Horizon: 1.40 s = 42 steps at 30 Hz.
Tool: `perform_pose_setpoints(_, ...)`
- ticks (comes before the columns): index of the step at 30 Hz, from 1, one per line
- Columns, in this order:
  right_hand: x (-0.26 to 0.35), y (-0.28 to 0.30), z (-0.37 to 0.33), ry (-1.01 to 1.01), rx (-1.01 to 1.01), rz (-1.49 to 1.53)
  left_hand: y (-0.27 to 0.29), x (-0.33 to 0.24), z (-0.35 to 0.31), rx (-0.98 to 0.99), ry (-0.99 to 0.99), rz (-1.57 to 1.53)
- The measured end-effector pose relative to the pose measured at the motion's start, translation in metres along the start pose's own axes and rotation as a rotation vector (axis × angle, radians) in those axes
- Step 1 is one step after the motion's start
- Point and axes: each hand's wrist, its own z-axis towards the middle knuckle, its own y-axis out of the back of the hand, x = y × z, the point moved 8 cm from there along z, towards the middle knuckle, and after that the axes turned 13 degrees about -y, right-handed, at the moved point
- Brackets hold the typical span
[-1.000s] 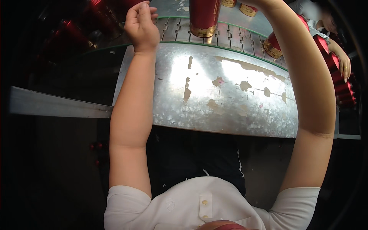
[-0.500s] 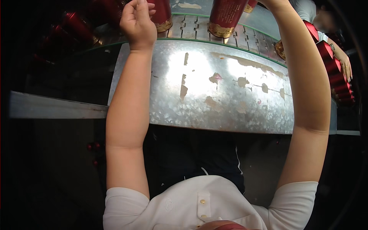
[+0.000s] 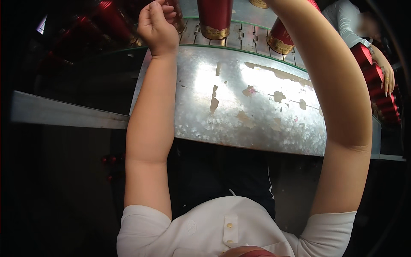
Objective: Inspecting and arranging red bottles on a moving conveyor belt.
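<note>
Two red tins [image 3: 215,17] stand on the conveyor [image 3: 239,36]; left hand [image 3: 157,26] fingers curled, right hand's unseen.

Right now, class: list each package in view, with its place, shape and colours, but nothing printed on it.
Red cylindrical can with gold base band: upright on the slatted conveyor, top centre.
Second red can with gold band: tilted, to the right of the first, behind the right forearm.
Red rectangular boxes: a row along the right edge, by another person's hand.
Left hand: closed, beside the cans.
</note>
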Motion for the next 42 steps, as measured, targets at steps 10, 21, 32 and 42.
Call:
perform_pose_setpoints(10,-0.024,0.006,0.024,-0.122,0.457,0.095,0.006,0.007,0.004,-0.018,0.018,-0.047)
perform_pose_setpoints(21,-0.052,0.029,0.002,-0.128,0.424,-0.089,0.009,0.02,-0.005,0.017,0.022,-0.027)
perform_pose_setpoints(32,-0.037,0.074,-0.004,0.084,0.149,0.131,-0.028,-0.004,-0.008,0.044,-0.008,-0.042)
perform_pose_setpoints(42,-0.045,0.02,0.024,-0.024,0.12,-0.209,-0.018,-0.015,-0.002,0.038,-0.12,-0.01)
